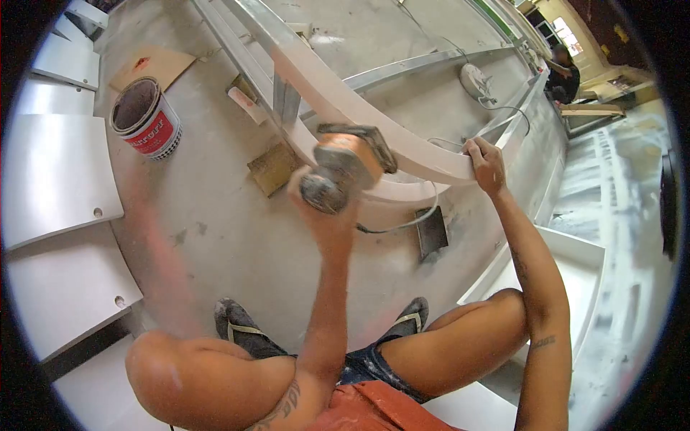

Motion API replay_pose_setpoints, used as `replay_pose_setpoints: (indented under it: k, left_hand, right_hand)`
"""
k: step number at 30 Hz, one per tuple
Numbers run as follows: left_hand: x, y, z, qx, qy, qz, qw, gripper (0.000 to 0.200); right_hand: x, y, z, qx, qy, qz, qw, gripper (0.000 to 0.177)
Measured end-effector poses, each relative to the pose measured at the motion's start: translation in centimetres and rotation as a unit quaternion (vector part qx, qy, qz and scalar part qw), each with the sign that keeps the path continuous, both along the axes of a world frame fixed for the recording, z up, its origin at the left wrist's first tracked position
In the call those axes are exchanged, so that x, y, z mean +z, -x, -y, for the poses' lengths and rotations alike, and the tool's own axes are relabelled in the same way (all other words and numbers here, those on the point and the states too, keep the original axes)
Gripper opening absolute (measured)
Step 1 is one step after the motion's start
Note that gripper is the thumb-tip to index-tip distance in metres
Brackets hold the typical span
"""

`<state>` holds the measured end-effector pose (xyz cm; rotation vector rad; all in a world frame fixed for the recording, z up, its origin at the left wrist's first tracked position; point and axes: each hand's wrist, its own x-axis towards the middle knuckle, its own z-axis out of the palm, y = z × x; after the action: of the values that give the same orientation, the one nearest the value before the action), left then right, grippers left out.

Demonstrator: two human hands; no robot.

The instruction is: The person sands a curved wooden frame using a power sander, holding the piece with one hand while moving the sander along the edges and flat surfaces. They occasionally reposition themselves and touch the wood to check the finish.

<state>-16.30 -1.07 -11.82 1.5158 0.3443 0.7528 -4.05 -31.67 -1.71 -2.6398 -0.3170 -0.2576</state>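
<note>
My left hand (327, 219) is wrapped round an orange and black electric sander (348, 161), slightly blurred. The sander's flat pad lies against the edge of a pale, curved frame piece (420, 154), and a grey cord runs off below it. On the right, my right hand (489, 165) grips that same curved piece near its end, the thumb and fingers closed over the edge. The curved piece is joined to a metal frame (392, 74) that stretches away over the floor. A second curved band (406, 192) shows just beneath it.
A paint bucket (147, 122) with a red label stands at left, near white panels (61, 172). Brown sandpaper pieces (273, 169) and a dark block (431, 233) lie on the floor. Farther off are a round cable-wrapped disc (474, 82) and another person (563, 75). A white tray (586, 251) lies at right.
</note>
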Motion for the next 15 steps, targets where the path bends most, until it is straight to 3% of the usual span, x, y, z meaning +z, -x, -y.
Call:
replay_pose_setpoints:
  k: [3,9,10,12,15]
  left_hand:
    - [-0.1,-2.3,-3.8,-0.033,0.099,-0.007,0.995,0.079]
    - [0.6,-3.2,-5.4,-0.03,0.115,-0.045,0.992,0.079]
    - [0.3,-2.8,-4.6,-0.031,0.115,-0.044,0.992,0.079]
    - [-1.0,-1.3,-1.5,0.029,-0.016,-0.008,0.999,0.08]
    - [-3.1,1.4,5.6,0.031,0.118,-0.028,0.992,0.088]
  right_hand:
    - [0.0,0.0,-0.1,-0.005,-0.003,0.006,1.0,0.031]
    - [0.0,0.2,0.0,-0.024,-0.006,0.009,1.0,0.032]
    - [0.0,0.1,-0.1,-0.021,-0.007,0.015,1.0,0.032]
    - [-0.1,0.2,-0.3,-0.017,-0.007,0.02,1.0,0.032]
    - [0.0,0.0,-0.2,-0.026,-0.005,0.01,1.0,0.032]
